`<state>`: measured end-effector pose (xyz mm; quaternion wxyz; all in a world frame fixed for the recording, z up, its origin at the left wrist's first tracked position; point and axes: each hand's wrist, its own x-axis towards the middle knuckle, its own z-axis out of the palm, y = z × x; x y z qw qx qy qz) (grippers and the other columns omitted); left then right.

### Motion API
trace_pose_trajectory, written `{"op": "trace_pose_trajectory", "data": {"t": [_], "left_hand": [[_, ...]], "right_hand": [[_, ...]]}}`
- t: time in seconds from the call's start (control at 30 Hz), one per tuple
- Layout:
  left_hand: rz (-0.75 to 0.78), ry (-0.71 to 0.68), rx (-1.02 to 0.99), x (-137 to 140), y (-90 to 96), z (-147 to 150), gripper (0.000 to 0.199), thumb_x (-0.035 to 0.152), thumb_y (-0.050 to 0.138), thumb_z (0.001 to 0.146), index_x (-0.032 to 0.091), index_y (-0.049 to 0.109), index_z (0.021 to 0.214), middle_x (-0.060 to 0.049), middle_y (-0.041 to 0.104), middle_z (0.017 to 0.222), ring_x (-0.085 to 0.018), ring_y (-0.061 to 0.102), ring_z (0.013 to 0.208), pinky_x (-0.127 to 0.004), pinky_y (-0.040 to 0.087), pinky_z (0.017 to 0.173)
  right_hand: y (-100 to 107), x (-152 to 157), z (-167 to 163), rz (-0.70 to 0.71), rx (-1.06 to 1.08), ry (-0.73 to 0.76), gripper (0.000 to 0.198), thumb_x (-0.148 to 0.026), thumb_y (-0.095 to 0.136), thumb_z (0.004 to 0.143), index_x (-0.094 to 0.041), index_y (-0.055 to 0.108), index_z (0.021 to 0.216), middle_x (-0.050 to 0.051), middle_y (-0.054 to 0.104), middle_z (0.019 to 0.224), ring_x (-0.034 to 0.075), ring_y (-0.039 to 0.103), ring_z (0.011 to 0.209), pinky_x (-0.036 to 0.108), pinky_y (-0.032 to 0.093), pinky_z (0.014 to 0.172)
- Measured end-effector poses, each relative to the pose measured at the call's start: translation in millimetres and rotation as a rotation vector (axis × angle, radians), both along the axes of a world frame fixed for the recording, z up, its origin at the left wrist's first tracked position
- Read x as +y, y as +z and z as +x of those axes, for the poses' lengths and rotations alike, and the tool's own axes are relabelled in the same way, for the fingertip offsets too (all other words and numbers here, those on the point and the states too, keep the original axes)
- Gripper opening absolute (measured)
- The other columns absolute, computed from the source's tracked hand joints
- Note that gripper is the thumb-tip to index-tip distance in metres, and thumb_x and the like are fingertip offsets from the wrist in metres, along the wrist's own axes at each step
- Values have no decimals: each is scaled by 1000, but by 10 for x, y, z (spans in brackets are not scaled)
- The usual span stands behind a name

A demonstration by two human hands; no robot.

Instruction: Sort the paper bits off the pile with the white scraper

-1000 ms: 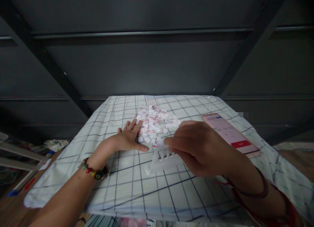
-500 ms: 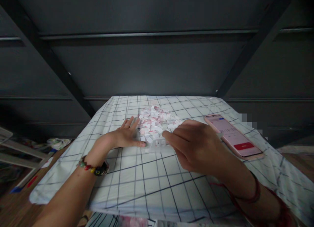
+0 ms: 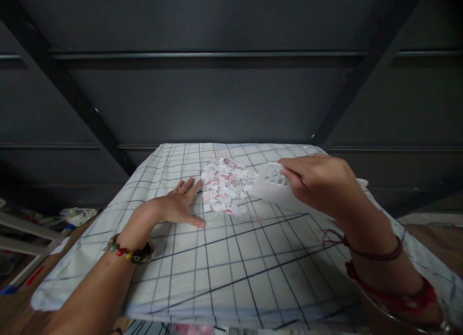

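Observation:
A heap of small torn paper scraps [image 3: 222, 188], white with pink and red marks, lies on the checked cloth. My left hand [image 3: 181, 204] rests on the cloth along the heap's left side, fingers spread and holding nothing. In my right hand [image 3: 318, 183] is a flat white plastic scraper [image 3: 262, 188] with slots cut through it. Its blade is tilted at the heap's right edge, close to the scraps. My fist covers the rest of the scraper; a white tip shows beyond the wrist.
The table, covered with a white cloth [image 3: 188, 277] with dark grid lines, meets a dark panelled wall [image 3: 217, 103] at the back. A pale wooden frame [image 3: 29, 243] stands low on the left.
My right hand has lifted the scraper and moved right, from the heap's near edge to its right side. The pink phone is now hidden behind my right hand and arm. My left hand stays nearly put.

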<state>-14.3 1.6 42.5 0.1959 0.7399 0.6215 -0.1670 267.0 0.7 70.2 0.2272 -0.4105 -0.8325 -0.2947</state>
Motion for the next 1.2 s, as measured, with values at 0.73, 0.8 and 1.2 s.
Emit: {"op": "trace_pose_trajectory", "data": {"t": [0.73,0.8,1.2], "left_hand": [[84,-19,-10,59,-160,99,115,71,53,66,14,-7,145,-13,-22,146,-38,-15,133,-49,11,108],[80,-13,-11,62,-162,97,115,72,53,66,14,-7,145,-13,-22,146,-38,-15,133,-49,11,108],[111,-27,-18,80,-217,69,118,75,53,63,15,-5,146,-12,-19,147,-40,-13,132,-51,14,107]], "right_hand": [[52,-32,1,-270,51,331,32,-24,36,86,-18,56,62,-1,48,50,10,38,49,26,29,54],[54,-46,-4,-297,58,349,31,-23,37,85,-17,57,62,-2,47,49,10,37,49,26,28,52],[72,-84,2,-315,94,445,28,-20,42,83,-17,57,59,-1,52,50,9,44,48,24,31,52]]}}
